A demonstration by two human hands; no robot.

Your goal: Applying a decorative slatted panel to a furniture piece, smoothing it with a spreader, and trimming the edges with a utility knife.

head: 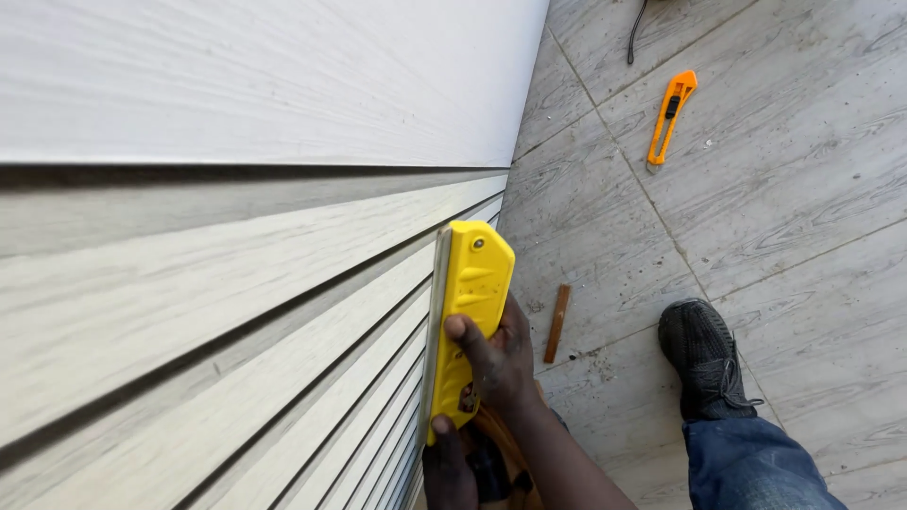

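My right hand [493, 357] grips a long yellow hand tool [470, 302] with a metal sole along its left side. The tool stands on edge against the rim of a light grey wood-grain panel [236, 283], one of several stacked panels. My left hand [449, 469] sits at the tool's lower end, by a black and brown part that is mostly hidden; its grip cannot be made out clearly.
An orange utility knife [671, 113] lies on the grey wood-look floor tiles [803, 189] at the upper right. A short brown wooden stick [557, 324] lies near the tool. My black shoe [704, 359] and jeans leg [756, 463] are at lower right. A black cable [635, 28] runs off the top edge.
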